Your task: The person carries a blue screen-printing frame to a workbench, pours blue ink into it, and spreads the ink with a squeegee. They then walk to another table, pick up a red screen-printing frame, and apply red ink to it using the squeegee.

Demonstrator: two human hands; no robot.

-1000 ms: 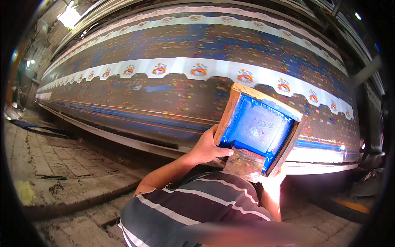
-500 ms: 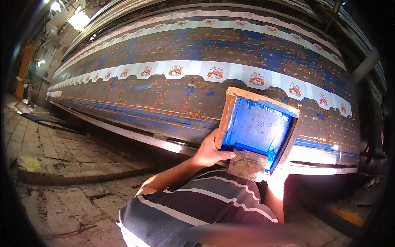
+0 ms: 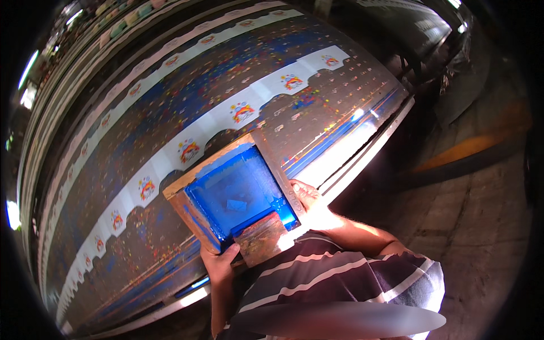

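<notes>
One shallow wooden frame (image 3: 212,161) is held between our left grip (image 3: 218,263), wrapped around its lower left corner, and our right grip (image 3: 309,199), clasping its right side. It is over the near side of a long, paint-spattered tabletop (image 3: 148,245); we cannot tell whether they touch. Inside the frame we see a glossy blue surface (image 3: 226,184). A stained flat board (image 3: 260,242) juts over its near side, beside our left thumb. Beyond, a white strip (image 3: 216,129) with a notched edge carries colourful prints (image 3: 242,112).
</notes>
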